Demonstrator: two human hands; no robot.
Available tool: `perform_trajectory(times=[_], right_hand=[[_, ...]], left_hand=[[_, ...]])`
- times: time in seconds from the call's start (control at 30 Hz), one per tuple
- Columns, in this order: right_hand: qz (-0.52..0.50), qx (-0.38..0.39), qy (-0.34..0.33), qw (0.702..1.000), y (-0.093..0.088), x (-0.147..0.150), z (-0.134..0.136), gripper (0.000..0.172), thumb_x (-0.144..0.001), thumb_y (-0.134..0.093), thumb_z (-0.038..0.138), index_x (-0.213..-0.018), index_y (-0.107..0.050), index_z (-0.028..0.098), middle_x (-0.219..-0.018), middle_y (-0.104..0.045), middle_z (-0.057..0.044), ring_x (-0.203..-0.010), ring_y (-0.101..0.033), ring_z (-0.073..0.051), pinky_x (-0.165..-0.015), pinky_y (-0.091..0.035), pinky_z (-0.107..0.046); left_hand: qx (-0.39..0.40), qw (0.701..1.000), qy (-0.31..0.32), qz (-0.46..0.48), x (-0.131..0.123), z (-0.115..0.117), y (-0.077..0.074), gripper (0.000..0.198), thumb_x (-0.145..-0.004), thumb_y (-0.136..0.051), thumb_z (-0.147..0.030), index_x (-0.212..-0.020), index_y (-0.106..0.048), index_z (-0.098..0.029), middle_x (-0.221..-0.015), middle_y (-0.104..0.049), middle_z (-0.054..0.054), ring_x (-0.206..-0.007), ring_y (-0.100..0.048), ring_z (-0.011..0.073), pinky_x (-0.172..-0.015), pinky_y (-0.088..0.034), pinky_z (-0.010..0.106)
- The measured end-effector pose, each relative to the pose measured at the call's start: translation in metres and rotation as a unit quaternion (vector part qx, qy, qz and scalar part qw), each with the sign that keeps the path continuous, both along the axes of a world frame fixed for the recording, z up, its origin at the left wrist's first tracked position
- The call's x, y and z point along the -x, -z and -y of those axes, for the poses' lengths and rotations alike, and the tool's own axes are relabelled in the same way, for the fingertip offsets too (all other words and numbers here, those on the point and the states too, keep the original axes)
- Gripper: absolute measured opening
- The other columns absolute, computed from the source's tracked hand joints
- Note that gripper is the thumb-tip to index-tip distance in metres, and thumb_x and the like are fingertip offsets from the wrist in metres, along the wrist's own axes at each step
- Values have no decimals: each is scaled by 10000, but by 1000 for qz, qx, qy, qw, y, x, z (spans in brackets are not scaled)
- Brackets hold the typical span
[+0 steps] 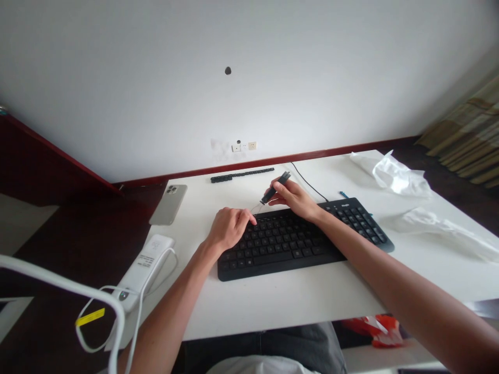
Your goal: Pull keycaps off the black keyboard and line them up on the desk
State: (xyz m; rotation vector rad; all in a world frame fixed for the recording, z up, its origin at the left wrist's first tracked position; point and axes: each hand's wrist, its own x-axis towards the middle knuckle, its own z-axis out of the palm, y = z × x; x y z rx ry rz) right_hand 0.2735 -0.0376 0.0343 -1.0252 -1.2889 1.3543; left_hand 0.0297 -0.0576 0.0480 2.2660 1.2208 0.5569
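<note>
A black keyboard (273, 244) lies across the white table, slightly tilted in view. My right hand (290, 196) holds a black keycap puller (275, 188) with thin wire loops above the keyboard's upper left edge. My left hand (231, 227) rests at the keyboard's upper left, its fingers curled and a fingertip at the top row of keys, close to the wires. Whether anything sits within those left fingers is hidden. Behind both hands, a line of loose black keycaps (241, 175) stands near the table's back edge.
At the left edge lie a phone (169, 204) and a white power strip (145, 265) with a cable (117, 317) looping in front. Crumpled clear plastic bags (393, 171) occupy the right side. The keyboard cord (310, 182) runs toward the back wall.
</note>
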Motion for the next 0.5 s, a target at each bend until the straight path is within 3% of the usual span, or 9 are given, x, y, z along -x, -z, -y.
perform_trajectory(times=[0.13,0.27,0.5], right_hand=[[-5,-1,-10,1000,-2,2,4,519,-919,-660,701,-986,-555,197,-1011,-742,-92,-896,-770,-229,-863,-659,-423],[-3,-7,-8,1000,-4,6,7,522,-908,-669,706,-1022,-551,210,-1009,-735,-83,-931,-764,-238,-858,-659,-432],[-16,-8,-15,1000,-3,16,11,510,-917,-681,677,-1080,-557,210,-1001,-722,-74,-955,-756,-233,-871,-656,-427]], left_hand=[[5,1000,-2,-2,-2,1,0,499,-1051,-381,-292,-860,-840,-252,-671,-741,-16,-584,-608,162,-691,-410,303],[17,1000,7,-4,-2,2,0,502,-1062,-379,-323,-893,-846,-252,-534,-630,-25,-514,-537,155,-648,-385,299],[31,1000,-3,0,-4,3,-1,448,-1038,-426,-318,-869,-836,-249,-594,-657,-22,-553,-551,153,-650,-376,293]])
